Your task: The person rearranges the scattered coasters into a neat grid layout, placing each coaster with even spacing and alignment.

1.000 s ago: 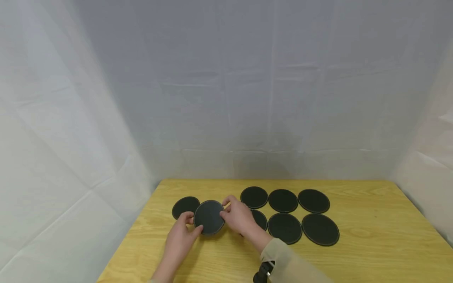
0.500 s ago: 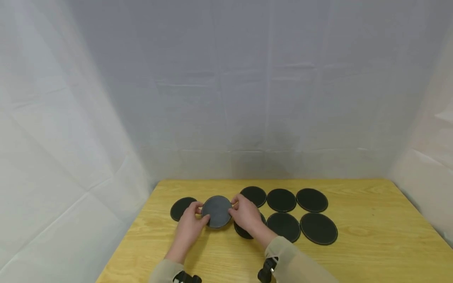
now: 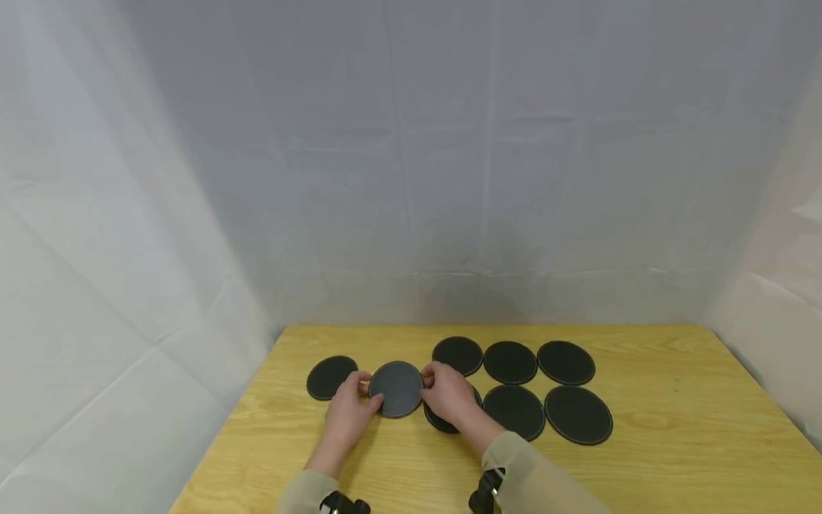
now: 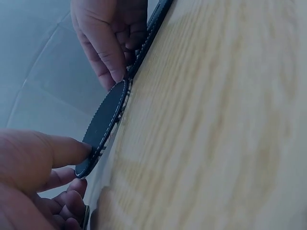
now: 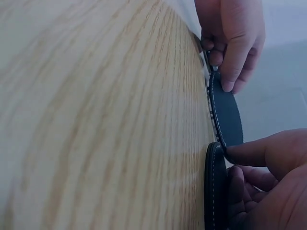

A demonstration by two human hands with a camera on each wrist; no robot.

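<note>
Both hands hold one round black coaster (image 3: pixel 396 387) by its opposite edges, just above the wooden table (image 3: pixel 668 428). My left hand (image 3: pixel 366 396) pinches its left rim, the thumb (image 4: pixel 53 152) on top. On the right rim, my right hand (image 3: pixel 430 382) pinches it with a fingertip (image 5: pixel 249 154). The coaster (image 4: pixel 106 124) is seen edge-on with white stitching, tilted slightly off the wood. A dark stack of coasters (image 5: pixel 214 191) lies under my right hand, partly hidden (image 3: pixel 442 421).
One coaster (image 3: pixel 330 377) lies flat left of the hands. To the right, several more coasters lie in two rows, among them a back one (image 3: pixel 510 362) and a front one (image 3: pixel 578 415). White cloth walls the table on three sides.
Both hands have carried the coaster to the right and slightly away from me, beside the lone left coaster. In the last half second it sank a little toward the table.
</note>
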